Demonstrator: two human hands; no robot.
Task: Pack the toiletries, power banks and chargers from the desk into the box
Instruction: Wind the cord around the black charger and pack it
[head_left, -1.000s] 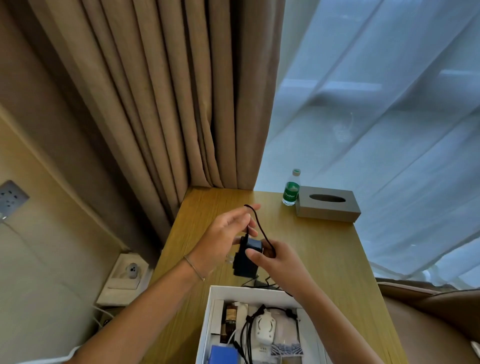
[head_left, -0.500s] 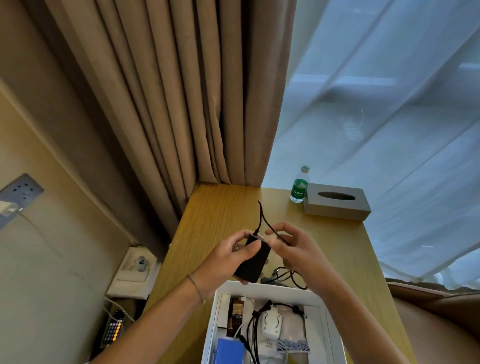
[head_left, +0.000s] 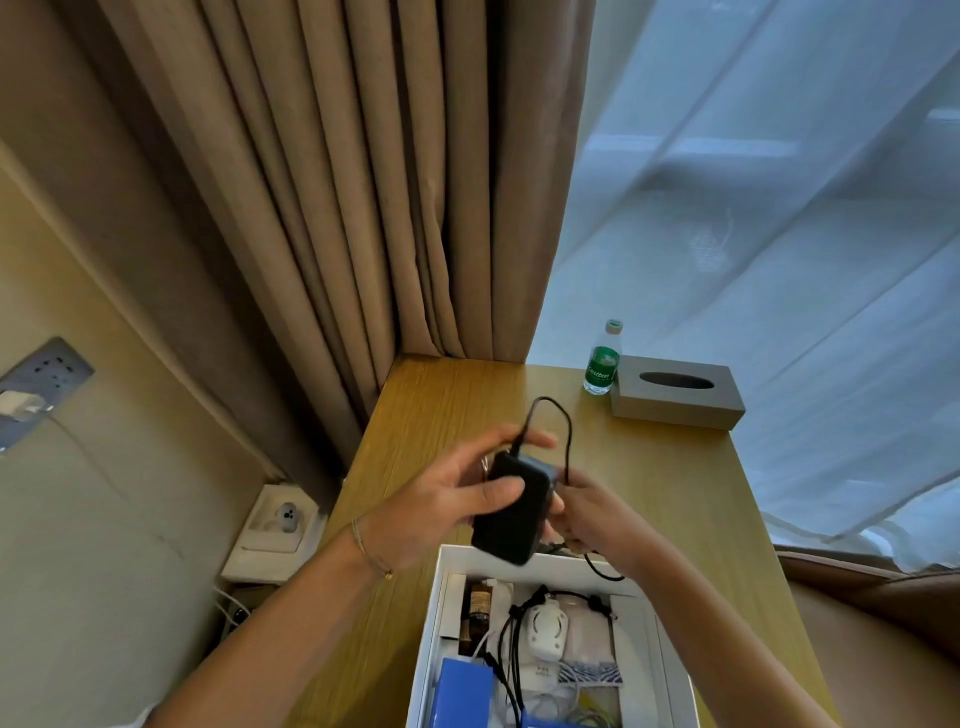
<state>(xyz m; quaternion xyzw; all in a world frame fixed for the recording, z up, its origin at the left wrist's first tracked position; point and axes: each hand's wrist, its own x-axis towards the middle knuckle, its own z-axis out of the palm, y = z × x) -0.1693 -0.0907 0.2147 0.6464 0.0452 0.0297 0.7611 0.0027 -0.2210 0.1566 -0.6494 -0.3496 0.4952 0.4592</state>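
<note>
Our left hand (head_left: 436, 499) gripped the boxy black plastic charger (head_left: 514, 506) just above the open white cardboard box (head_left: 431, 644); our right hand (head_left: 592, 512) pinched its thin black cable (head_left: 567, 441). The charger seemed rigid and compact, best held by its body; the floppy cable needed gathering.

1. The charger (head_left: 514, 506) looks like matt black plastic; its cable (head_left: 568, 441) is thin, smooth and black.
2. The desk (head_left: 675, 483) is light wood grain with a smooth finish.
3. The box (head_left: 524, 564) looks like white matt card.
4. The curtain (head_left: 363, 182) is tan cloth in folds.
5. The bottle (head_left: 601, 364) is clear plastic.
</note>
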